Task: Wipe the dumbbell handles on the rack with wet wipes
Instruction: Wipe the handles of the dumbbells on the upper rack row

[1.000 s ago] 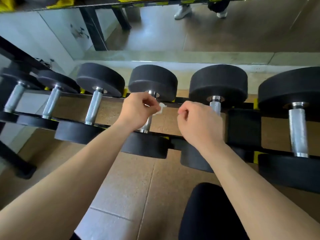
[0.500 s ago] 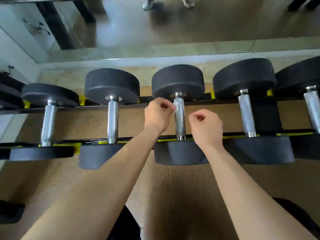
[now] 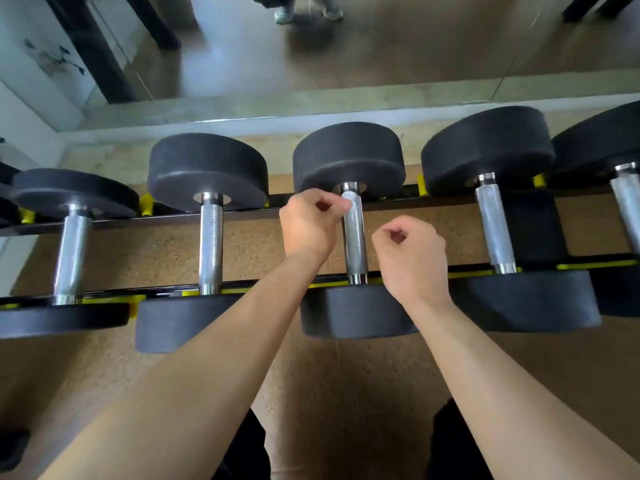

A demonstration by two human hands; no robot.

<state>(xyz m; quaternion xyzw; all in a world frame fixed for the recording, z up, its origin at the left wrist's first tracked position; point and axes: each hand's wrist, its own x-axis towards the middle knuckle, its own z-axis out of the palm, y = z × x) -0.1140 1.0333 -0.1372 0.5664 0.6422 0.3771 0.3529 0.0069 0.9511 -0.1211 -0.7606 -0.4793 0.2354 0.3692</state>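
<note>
Left hand (image 3: 309,224) pinches a small white wet wipe (image 3: 348,201) against the far end of a knurled chrome dumbbell handle (image 3: 354,237), just below its round black rubber head (image 3: 348,155). Right hand (image 3: 412,258), loosely curled and holding nothing visible, hovers just beside the handle. The dumbbells lie across a black rack (image 3: 398,199) with yellow stops.

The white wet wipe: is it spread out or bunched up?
Bunched up: the white wet wipe shows only as a small wad pinched in the left hand against the knurled steel handle.
</note>
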